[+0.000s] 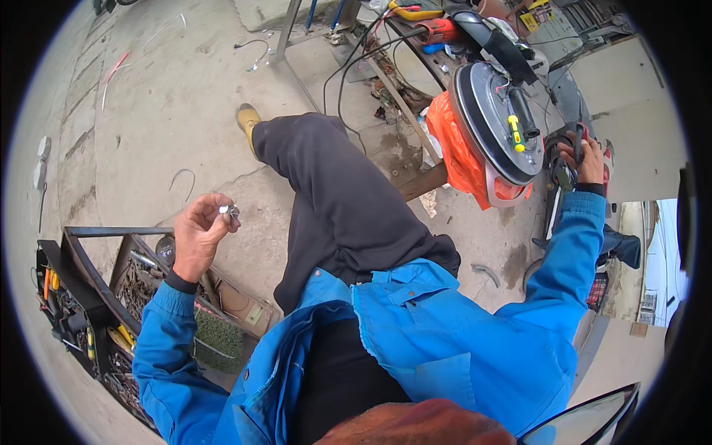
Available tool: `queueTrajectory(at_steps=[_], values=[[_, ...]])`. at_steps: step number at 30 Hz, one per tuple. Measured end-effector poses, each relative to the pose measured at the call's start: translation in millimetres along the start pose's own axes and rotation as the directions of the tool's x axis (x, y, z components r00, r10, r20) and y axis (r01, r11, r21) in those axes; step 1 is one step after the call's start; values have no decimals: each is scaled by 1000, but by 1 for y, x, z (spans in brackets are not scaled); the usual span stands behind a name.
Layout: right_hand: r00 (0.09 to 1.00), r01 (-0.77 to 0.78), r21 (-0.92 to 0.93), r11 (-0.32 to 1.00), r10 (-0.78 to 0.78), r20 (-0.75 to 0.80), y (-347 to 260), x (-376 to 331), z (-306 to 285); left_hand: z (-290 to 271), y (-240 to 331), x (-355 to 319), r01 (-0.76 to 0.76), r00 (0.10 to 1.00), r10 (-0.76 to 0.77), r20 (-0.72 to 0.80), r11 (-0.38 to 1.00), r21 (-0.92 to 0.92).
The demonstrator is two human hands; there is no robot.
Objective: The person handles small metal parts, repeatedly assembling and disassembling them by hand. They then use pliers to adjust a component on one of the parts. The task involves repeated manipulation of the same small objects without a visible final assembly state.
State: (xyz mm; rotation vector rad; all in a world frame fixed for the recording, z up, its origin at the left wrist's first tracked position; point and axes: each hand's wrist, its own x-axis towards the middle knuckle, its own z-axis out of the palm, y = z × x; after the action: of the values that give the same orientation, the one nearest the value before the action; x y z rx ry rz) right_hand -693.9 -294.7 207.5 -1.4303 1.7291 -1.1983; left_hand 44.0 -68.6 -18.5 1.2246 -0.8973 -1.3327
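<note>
My left hand (199, 233) is raised over the concrete floor, pinching a small silvery metal part (228, 211) between thumb and fingertips. The part is too small to name. Far to the right, my right hand (588, 162) is closed around a dark hand tool with some red on it (578, 141). A narrow end of it points away from my fingers, and its exact kind is hard to make out. Left of that hand is a round black appliance lid (495, 119) with a black handle. A yellow screwdriver-like tool (516, 133) lies on the lid.
An orange plastic bag (454, 152) hangs beneath the lid. Cables (343, 78) droop from the cluttered bench, which holds a red-handled tool (439, 31). By my left forearm stands a metal-framed rack (93, 278) of tools and scrap. Wire pieces (182, 178) lie on the floor.
</note>
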Motion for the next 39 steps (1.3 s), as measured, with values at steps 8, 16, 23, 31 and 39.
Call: queueTrajectory(at_steps=[8,16,23,31,39], values=[[823,-29,531,847,-282,494,-85,-129,87,-10,4,-9,-17,997,13,72,998,58],[402,-602,340,722,-94,911,-23,-256,338,-8,9,-7,-85,988,89,125,996,-34],[108,-558,-12,830,87,990,-6,-279,432,-11,10,-7,-70,981,75,178,997,-34],[25,-451,5,892,7,1000,4,-279,463,-12,5,-5,-45,978,48,205,999,-22],[27,-451,30,892,-20,999,8,-277,468,-11,4,-5,-6,975,7,222,1000,-5]])
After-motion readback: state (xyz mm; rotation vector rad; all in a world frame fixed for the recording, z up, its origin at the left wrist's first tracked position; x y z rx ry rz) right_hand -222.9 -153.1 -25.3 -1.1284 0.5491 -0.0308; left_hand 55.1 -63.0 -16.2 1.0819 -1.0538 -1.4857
